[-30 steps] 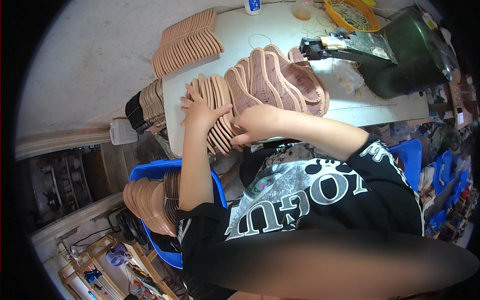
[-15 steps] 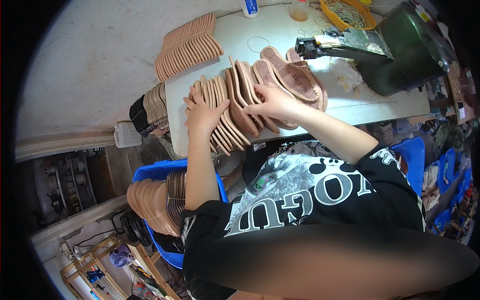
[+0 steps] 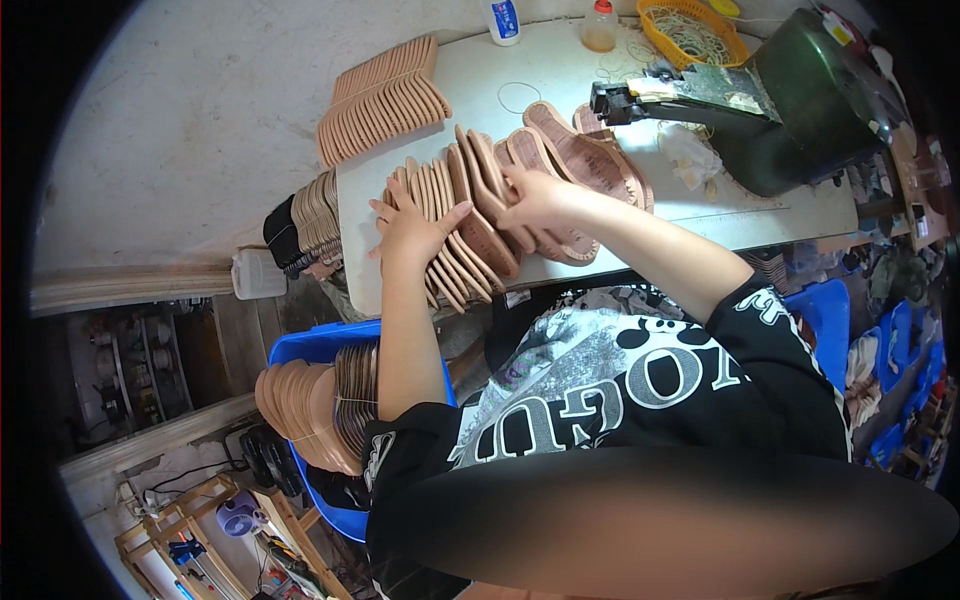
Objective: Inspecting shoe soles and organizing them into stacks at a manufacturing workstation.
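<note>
A leaning row of tan insoles (image 3: pixel 447 228) stands on edge near the front of the white table. My left hand (image 3: pixel 412 238) lies over it with the fingers spread and the thumb apart. Just to the right, my right hand (image 3: pixel 540 197) has its thumb and fingers closed around a few brown insoles (image 3: pixel 483 185) that lean against the row; its palm side is hidden. Further right, brown insoles (image 3: pixel 585 150) lie flat and overlapping, partly under my right wrist and forearm.
A tied bundle of insoles (image 3: pixel 385 100) sits at the back left. A dark green machine (image 3: pixel 800 110) with an arm stands at the right. Behind are a white bottle (image 3: pixel 503 22), a glue jar (image 3: pixel 599 28) and a yellow basket (image 3: pixel 690 30). A blue bin (image 3: pixel 325 340) holds more bundles.
The brown insoles at my right hand stand closer together and nearer the tan row. My left hand stays spread on the row. The whole view has shifted slightly.
</note>
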Demonstrator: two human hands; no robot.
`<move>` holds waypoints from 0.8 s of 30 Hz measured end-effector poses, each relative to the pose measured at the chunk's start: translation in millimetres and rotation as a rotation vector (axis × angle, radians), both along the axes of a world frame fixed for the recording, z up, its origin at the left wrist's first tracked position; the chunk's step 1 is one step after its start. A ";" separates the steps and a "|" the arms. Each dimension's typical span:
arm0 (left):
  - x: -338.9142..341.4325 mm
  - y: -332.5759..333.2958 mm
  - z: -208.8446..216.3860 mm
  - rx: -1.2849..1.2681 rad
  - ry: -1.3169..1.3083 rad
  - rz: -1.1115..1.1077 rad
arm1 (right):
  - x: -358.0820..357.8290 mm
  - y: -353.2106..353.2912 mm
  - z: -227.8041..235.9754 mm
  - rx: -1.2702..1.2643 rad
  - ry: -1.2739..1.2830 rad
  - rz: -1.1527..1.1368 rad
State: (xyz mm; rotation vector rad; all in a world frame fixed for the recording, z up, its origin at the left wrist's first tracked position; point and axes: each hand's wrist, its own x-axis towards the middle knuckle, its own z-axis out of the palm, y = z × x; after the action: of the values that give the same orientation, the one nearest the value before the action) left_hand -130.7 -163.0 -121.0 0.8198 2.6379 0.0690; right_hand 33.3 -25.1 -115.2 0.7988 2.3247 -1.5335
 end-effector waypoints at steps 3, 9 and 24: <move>-11.1 -3.0 -12.8 0.035 -0.041 -0.007 | 11.5 3.5 4.8 -0.115 0.063 -0.105; -30.9 -12.1 -35.8 0.157 -0.025 -0.110 | 27.1 8.9 -19.9 -0.718 0.276 -0.376; -30.1 -12.2 -29.4 0.177 -0.047 -0.104 | 26.5 -0.6 -16.1 -0.708 0.348 -0.371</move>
State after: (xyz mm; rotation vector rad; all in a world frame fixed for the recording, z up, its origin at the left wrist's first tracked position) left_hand -160.8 -175.2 -150.5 0.9993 2.5667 0.2946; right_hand 59.8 -25.7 -131.3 0.8318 1.6377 -2.6085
